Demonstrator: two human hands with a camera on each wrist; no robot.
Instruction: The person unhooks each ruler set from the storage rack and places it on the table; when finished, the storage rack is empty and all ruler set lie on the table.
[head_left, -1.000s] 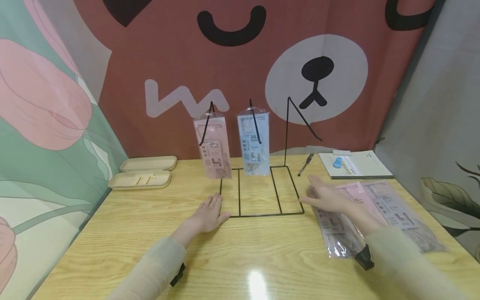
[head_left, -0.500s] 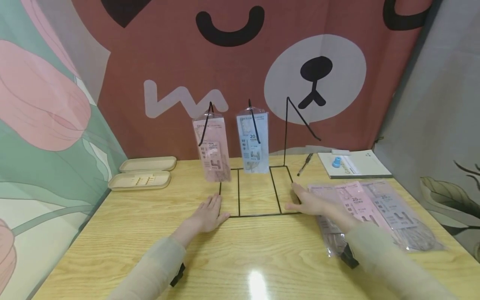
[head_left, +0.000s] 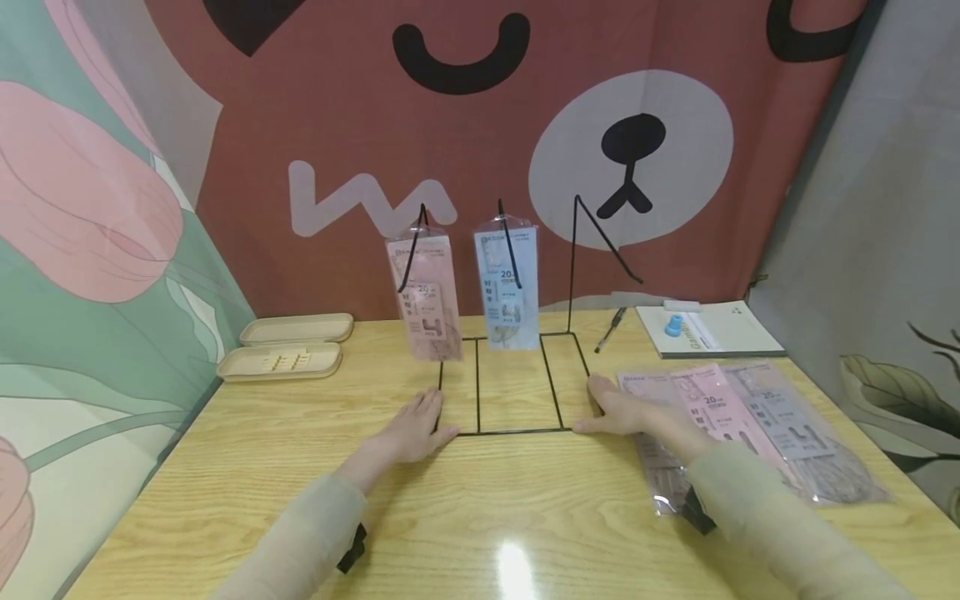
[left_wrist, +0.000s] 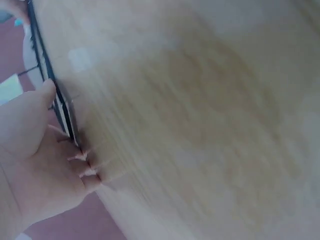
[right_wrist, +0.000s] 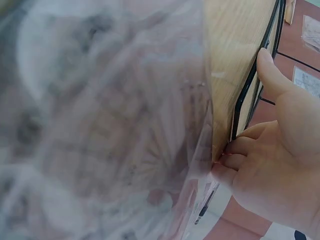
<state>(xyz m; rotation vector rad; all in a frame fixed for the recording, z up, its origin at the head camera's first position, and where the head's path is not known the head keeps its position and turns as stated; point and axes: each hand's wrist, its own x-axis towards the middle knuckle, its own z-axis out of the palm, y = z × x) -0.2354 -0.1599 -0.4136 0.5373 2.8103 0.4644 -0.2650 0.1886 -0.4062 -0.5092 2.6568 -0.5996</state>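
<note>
A black wire rack (head_left: 517, 431) with three upright hooks stands on the wooden table. From its left hook hangs a pink packet (head_left: 426, 296), and a blue packet (head_left: 507, 287) hangs from the middle one. The right hook (head_left: 600, 229) is bare. My left hand (head_left: 411, 427) lies at the front left corner of the base, thumb against the black wire (left_wrist: 46, 70) in the left wrist view. At the front right corner my right hand (head_left: 617, 408) touches the base, thumb along the wire (right_wrist: 250, 82) in the right wrist view. Both hands have extended fingers.
Several clear packets (head_left: 795, 417) lie overlapping at the right, partly under my right forearm. Behind them is a notebook (head_left: 731, 333) with a small blue object (head_left: 674, 325) on it. A pen (head_left: 611, 329) lies beside the rack. An opened beige case (head_left: 281, 360) sits back left.
My right hand has moved left from over the packets to the rack's right side, then settled at its front corner. The left hand has stayed at the left corner.
</note>
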